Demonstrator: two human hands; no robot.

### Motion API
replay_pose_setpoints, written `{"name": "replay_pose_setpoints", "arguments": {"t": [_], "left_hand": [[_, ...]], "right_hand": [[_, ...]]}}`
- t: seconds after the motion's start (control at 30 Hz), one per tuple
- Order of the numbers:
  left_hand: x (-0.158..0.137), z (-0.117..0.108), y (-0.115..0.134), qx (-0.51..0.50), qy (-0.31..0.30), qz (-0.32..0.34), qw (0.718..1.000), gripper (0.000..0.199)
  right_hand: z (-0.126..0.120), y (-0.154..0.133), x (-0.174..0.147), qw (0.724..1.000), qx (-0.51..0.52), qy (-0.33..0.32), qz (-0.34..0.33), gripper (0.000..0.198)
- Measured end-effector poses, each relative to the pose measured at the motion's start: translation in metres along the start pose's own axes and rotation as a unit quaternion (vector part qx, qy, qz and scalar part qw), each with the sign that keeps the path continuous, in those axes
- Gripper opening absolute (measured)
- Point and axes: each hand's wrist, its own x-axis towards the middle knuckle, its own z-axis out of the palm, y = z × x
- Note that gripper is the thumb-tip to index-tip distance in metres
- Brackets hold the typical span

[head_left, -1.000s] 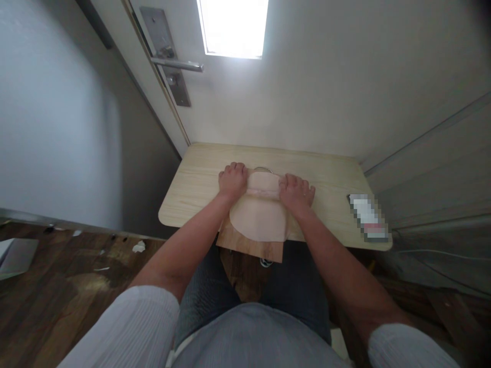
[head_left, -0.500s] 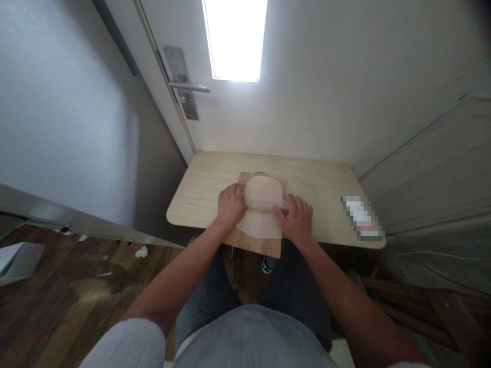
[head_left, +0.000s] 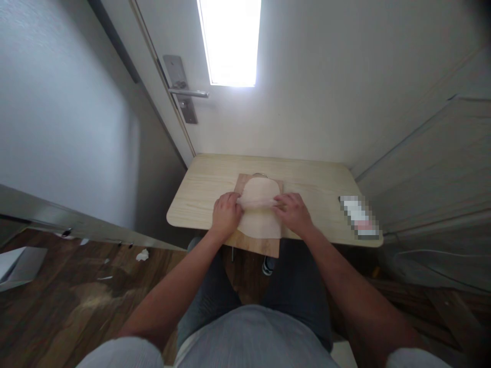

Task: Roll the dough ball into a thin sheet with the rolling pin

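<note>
A pale, flat sheet of dough (head_left: 260,226) lies on a wooden cutting board (head_left: 261,246), whose near end juts past the table edge. Across the middle of the dough runs a light, slim rolling pin (head_left: 258,203), blurred and close to the dough in colour. My left hand (head_left: 227,214) is closed around its left end. The fingers of my right hand (head_left: 293,210) close on the other end, thumb toward the dough. Both palms hide the tips of the pin. A thin metal handle (head_left: 261,175) curves at the board's far end.
The board rests on a small light-wood table (head_left: 318,179) against a door with a lever handle (head_left: 190,93). A pixelated phone-like object (head_left: 359,219) lies at the table's right. Scraps such as crumpled paper (head_left: 142,254) litter the floor at left.
The left hand has shifted a little left and nearer to me. My right hand has moved slightly away from me, and the pin lies straighter across the dough.
</note>
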Motion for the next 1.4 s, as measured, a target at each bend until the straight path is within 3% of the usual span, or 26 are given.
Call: {"name": "replay_pose_setpoints", "arguments": {"t": [0.2, 0.43, 0.63, 0.9, 1.13, 1.27, 1.4], "left_hand": [[-0.005, 0.0, 0.004, 0.008, -0.012, 0.019, 1.0, 0.022], [-0.012, 0.002, 0.007, 0.028, -0.018, 0.019, 0.999, 0.02], [-0.018, 0.003, 0.008, 0.028, -0.015, 0.017, 0.999, 0.021], [0.003, -0.013, -0.02, 0.056, -0.065, 0.054, 0.995, 0.026], [0.039, -0.036, -0.056, 0.074, -0.144, 0.134, 0.978, 0.028], [0.042, -0.044, -0.057, 0.073, -0.163, 0.116, 0.977, 0.027], [0.024, -0.034, -0.041, 0.042, -0.143, 0.103, 0.983, 0.027]], "right_hand": [[0.005, 0.011, 0.019, 0.999, -0.028, -0.005, 0.019, 0.035], [0.009, 0.013, 0.009, 0.999, -0.015, 0.014, 0.031, 0.044], [0.001, 0.011, -0.001, 0.999, -0.026, -0.024, 0.025, 0.041], [0.018, -0.048, -0.043, 0.986, -0.13, 0.022, 0.099, 0.04], [0.017, -0.091, -0.056, 0.985, -0.116, -0.041, 0.125, 0.03], [0.01, -0.082, -0.049, 0.987, -0.09, -0.047, 0.123, 0.03], [0.0, -0.046, -0.045, 0.994, -0.024, -0.043, 0.093, 0.031]]}}
